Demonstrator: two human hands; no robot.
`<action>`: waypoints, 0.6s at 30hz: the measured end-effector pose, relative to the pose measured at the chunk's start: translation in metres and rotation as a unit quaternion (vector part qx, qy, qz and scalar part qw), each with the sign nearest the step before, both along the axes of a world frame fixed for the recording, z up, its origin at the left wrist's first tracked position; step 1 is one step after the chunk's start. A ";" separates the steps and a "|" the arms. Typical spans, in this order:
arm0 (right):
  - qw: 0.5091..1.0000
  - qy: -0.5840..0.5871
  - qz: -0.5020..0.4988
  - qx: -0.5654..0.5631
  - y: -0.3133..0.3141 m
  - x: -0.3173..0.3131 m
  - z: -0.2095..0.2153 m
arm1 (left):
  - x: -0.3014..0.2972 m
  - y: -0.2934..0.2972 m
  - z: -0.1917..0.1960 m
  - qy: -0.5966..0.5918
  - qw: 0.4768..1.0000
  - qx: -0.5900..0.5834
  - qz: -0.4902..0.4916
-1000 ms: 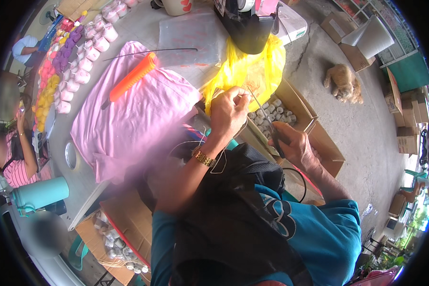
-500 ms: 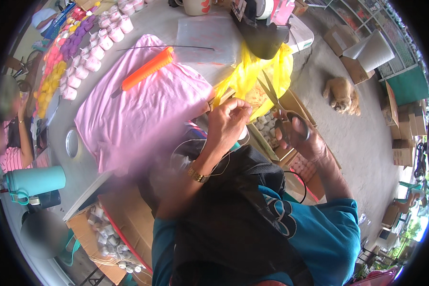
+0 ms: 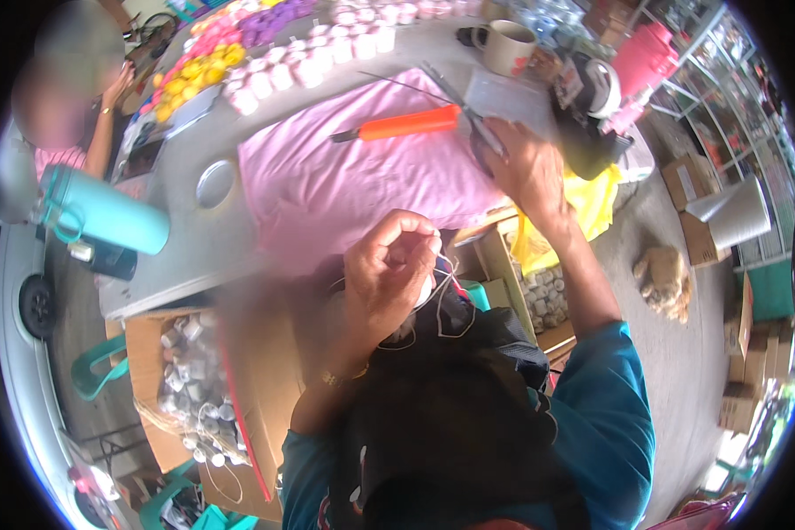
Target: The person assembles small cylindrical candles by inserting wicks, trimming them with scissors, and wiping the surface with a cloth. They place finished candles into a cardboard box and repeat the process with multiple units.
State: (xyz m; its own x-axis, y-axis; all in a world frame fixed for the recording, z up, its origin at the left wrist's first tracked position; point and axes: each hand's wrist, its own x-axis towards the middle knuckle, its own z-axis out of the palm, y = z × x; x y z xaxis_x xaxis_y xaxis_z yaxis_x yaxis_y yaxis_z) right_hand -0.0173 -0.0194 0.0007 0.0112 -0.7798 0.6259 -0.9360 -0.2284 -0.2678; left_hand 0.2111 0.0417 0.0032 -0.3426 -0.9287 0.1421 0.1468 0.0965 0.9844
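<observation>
My left hand [image 3: 387,276] is closed in front of my body, fingertips pinched around white string [image 3: 450,283]. A small rounded white piece shows just under those fingers, partly hidden by them. Out over the far right of a pink cloth [image 3: 327,190], my right hand [image 3: 530,172] has its fingers on the handles of dark scissors [image 3: 480,132], blades pointing away from me. An orange-handled tool [image 3: 411,123] with a dark tip lies on the cloth, right beside the scissors. A thin dark rod [image 3: 389,81] rests just beyond it.
Rows of pink-white pieces [image 3: 309,62] and yellow pieces [image 3: 190,84] stand at the table's back. A mug [image 3: 509,48], turquoise bottle [image 3: 106,212] and yellow bag [image 3: 592,208] are around. A box of white pieces [image 3: 185,371] sits lower left. A dog [image 3: 664,278] lies at right.
My right hand has carried the scissors left and away from me, from beside the yellow bag to over the pink cloth. My left hand has drawn nearer my body. The whole view has turned left.
</observation>
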 end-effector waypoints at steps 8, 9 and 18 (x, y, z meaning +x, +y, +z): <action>0.986 0.155 -0.041 0.038 -0.028 0.021 0.015 | 0.042 -0.002 -0.001 0.004 0.994 -0.025 0.109; 0.993 0.117 0.008 -0.007 -0.018 0.029 0.021 | 0.043 -0.003 -0.002 -0.010 0.993 -0.029 0.116; 0.811 -0.432 0.296 0.261 0.067 0.127 0.013 | 0.040 0.002 -0.011 0.129 0.978 -0.021 0.160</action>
